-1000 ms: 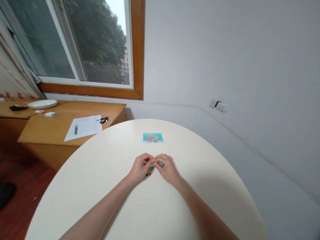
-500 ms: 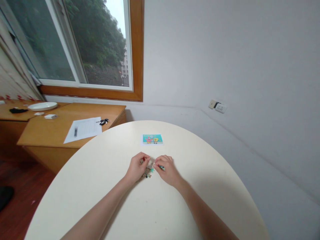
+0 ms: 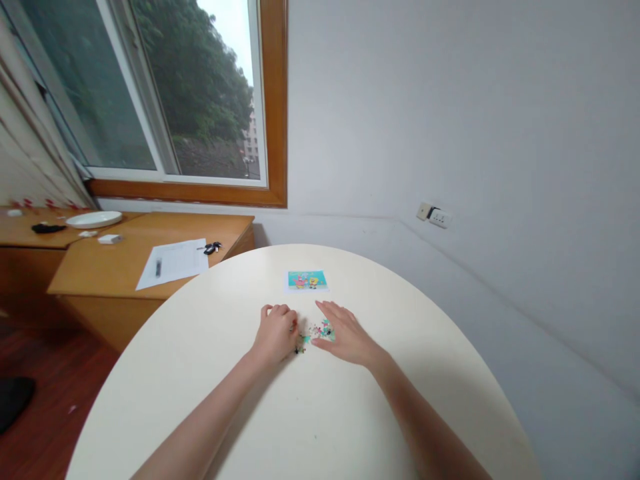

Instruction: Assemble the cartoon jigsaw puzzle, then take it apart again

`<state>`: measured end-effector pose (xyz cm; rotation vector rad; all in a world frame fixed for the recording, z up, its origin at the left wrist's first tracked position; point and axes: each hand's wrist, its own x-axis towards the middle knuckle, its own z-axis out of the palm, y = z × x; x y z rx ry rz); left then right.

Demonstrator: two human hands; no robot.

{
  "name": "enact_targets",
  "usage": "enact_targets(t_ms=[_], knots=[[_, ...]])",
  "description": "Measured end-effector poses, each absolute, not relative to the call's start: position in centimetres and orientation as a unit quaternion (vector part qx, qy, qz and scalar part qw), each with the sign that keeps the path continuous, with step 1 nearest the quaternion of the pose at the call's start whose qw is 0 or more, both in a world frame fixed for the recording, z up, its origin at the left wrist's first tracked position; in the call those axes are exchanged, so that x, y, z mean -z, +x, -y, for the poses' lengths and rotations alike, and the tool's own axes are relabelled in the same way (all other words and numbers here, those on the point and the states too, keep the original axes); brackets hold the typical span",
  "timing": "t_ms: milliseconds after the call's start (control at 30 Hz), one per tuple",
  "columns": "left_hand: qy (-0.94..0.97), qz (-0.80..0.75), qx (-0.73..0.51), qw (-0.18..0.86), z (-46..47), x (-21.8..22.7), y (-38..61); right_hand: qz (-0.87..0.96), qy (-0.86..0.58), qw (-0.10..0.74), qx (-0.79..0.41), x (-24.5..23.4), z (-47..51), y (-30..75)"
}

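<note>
A small heap of coloured puzzle pieces (image 3: 314, 331) lies on the round cream table (image 3: 310, 413), between my two hands. My left hand (image 3: 275, 332) rests on the table just left of the heap with its fingers curled in; what it holds, if anything, is hidden. My right hand (image 3: 345, 333) lies flat and open over the right side of the heap, fingers stretched out. A little beyond the hands, a small cartoon picture card (image 3: 307, 280) lies flat on the table.
A wooden desk (image 3: 125, 267) stands to the left under the window, with a sheet of paper (image 3: 173, 263), keys (image 3: 212, 248), a white plate (image 3: 94, 219) and small items on it. A white wall with a socket (image 3: 436, 215) runs along the right.
Both hands were pinched together over the pieces. Now they have drawn apart, the right hand has opened flat, and the pieces lie spread on the table.
</note>
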<state>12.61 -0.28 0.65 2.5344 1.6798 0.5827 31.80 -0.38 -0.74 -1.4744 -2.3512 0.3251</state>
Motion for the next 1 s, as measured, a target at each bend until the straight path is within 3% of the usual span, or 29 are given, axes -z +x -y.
enact_targets(t_ms=[167,367,500,600,1000], knots=[[0.813,-0.555,-0.155,0.080,1.0,-0.1,10.3,0.807,-0.552,0.086,-0.192,1.2,1.2,34.1],[0.805,-0.578,-0.066,0.120,3.2,2.2,9.1,0.812,-0.562,0.104,-0.119,3.4,2.1,33.1],[0.808,-0.569,-0.145,0.042,3.5,3.1,10.8,0.806,-0.565,0.177,-0.003,4.1,2.3,30.0],[0.810,-0.557,-0.181,0.018,3.3,3.1,11.9,0.808,-0.563,0.176,0.020,3.9,2.3,27.8],[0.823,-0.470,-0.285,0.142,1.4,1.5,13.1,0.818,-0.535,0.203,-0.060,1.5,1.6,27.1]])
